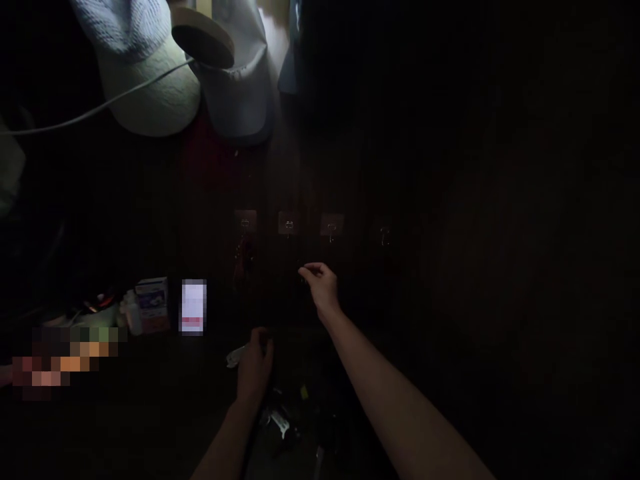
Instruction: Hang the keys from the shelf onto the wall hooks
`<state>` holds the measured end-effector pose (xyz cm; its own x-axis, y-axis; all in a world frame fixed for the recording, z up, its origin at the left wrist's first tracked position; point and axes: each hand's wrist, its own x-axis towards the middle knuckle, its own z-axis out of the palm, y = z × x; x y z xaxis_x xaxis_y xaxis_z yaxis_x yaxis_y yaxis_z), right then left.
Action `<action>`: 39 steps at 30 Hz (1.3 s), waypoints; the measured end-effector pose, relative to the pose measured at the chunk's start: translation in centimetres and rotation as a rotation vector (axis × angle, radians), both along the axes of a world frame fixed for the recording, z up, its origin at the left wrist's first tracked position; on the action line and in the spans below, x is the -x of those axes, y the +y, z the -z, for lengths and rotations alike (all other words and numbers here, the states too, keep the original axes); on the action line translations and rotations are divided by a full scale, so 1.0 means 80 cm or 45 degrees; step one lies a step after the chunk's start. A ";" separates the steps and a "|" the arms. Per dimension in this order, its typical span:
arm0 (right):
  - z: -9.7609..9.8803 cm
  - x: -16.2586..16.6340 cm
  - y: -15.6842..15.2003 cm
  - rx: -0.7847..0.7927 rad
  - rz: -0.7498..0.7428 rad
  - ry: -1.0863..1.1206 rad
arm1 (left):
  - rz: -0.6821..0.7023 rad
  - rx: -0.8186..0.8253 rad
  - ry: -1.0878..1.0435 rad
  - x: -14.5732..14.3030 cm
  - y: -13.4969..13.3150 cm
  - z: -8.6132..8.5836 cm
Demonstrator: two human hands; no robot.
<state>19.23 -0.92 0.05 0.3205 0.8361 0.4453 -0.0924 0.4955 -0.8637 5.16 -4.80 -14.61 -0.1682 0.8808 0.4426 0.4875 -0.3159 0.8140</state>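
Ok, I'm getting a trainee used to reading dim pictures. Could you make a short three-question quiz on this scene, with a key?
1. True or false: the box stands to the right of the lit screen in the picture.
2. Fill in the blank: in the picture, the right hand shows just below a row of small metal ____.
3. Which of the person's hands is lower in the picture?

Key:
1. False; it stands to the left.
2. Hooks.
3. The left hand.
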 end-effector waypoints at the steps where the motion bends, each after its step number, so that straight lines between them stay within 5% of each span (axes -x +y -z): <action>1: -0.008 0.003 0.005 -0.014 0.018 -0.013 | 0.008 0.015 0.012 0.001 0.001 0.001; 13: -0.060 0.041 0.060 -0.121 0.143 -0.020 | 0.044 0.002 -0.011 -0.001 -0.003 -0.002; 24: -0.036 0.044 0.084 -0.016 0.185 -0.040 | 0.039 -0.001 -0.045 0.000 0.004 0.004; 39: -0.014 0.012 0.066 -0.020 -0.042 -0.099 | 0.037 0.013 0.008 0.002 0.003 0.002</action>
